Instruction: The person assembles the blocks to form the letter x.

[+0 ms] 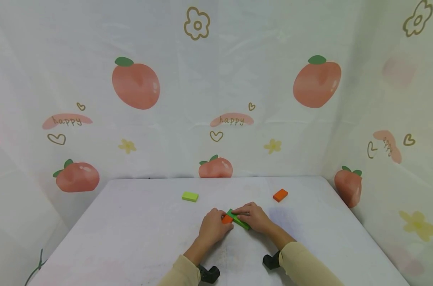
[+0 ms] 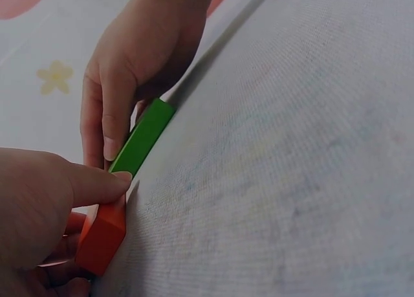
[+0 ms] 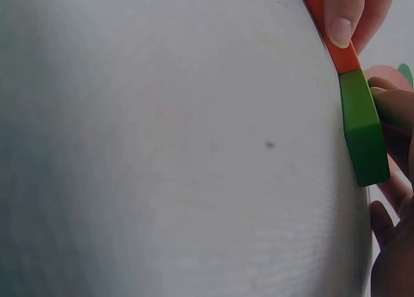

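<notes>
White cloth point(image 1: 162, 147) with big red fruit hangs behind the pale table point(image 1: 137, 238) and along its sides. Near the middle, well in from the side edges, the person's left hand point(image 1: 212, 226) pinches an orange block point(image 1: 227, 219) between thumb and fingers, while the right hand point(image 1: 255, 217) holds a green block point(image 1: 242, 223) with bent fingers, both blocks touching. Lots of table spreads out on both sides, with a lime block point(image 1: 190, 196) and another orange block point(image 1: 280, 195) nearer the far edge.

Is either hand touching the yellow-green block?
No, the head view shows the yellow-green block lying on the table, apart from both the left hand and the right hand.
</notes>
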Demonstrator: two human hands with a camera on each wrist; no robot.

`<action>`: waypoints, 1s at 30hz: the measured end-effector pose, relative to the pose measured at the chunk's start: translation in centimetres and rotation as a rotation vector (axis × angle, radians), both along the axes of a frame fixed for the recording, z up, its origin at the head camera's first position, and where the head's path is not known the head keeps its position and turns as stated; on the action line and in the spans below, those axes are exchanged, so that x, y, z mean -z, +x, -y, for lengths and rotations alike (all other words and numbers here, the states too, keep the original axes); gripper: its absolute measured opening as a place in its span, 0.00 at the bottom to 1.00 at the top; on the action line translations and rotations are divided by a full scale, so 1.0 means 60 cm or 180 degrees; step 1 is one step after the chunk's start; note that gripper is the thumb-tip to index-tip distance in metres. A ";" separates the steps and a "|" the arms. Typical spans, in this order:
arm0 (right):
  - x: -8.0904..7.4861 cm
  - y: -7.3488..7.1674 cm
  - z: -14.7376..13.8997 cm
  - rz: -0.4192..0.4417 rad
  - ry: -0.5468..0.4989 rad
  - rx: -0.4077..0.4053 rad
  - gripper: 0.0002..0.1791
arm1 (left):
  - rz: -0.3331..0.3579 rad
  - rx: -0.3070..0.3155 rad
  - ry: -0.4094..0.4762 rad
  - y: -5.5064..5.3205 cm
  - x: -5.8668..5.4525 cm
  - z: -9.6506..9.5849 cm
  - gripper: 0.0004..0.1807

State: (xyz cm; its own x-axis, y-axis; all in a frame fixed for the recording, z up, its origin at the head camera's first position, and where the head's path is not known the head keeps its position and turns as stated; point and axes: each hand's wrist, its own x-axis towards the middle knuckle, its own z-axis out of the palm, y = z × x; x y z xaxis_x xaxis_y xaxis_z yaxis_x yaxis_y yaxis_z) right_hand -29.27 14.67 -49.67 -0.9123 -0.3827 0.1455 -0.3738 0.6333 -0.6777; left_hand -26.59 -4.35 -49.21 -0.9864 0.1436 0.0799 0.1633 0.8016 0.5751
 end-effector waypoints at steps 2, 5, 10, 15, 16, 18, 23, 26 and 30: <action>0.001 0.000 0.000 -0.0011 -0.0006 -0.0018 0.13 | -0.0013 0.0006 -0.0007 0.000 0.001 0.000 0.21; 0.002 -0.001 -0.001 -0.0082 -0.0025 -0.0066 0.13 | -0.0077 0.0025 -0.0016 0.001 0.001 0.000 0.20; 0.002 -0.002 -0.002 -0.0165 -0.0077 -0.0126 0.13 | -0.0171 0.0073 -0.0047 0.003 -0.002 0.000 0.20; 0.001 0.000 0.000 -0.0103 -0.0048 -0.0035 0.12 | -0.0176 0.0105 -0.0019 0.000 0.000 0.003 0.23; 0.000 0.000 0.001 -0.0095 -0.0040 -0.0026 0.12 | -0.0207 0.0112 -0.0026 -0.001 0.001 0.005 0.23; -0.002 0.001 0.002 -0.0068 -0.0025 -0.0029 0.12 | -0.0250 0.0137 -0.0017 -0.003 0.002 0.008 0.25; -0.009 -0.001 0.004 -0.0041 0.0102 -0.0043 0.12 | -0.0351 0.0331 0.0147 -0.006 0.001 0.018 0.23; -0.016 -0.002 0.005 -0.0019 0.0173 -0.0096 0.12 | -0.0363 0.0432 0.0246 -0.008 0.002 0.024 0.20; -0.026 -0.005 0.006 0.0011 0.0206 -0.0251 0.12 | -0.0328 0.0469 0.0362 -0.013 0.003 0.030 0.16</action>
State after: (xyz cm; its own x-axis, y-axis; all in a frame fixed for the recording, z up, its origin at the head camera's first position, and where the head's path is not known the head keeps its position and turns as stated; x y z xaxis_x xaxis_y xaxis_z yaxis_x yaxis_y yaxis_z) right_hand -29.55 14.29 -48.12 -0.8795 -0.4619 0.1150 -0.4219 0.6446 -0.6376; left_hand -27.37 -6.17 -49.38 -0.9412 0.2699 0.2032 0.3365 0.6957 0.6346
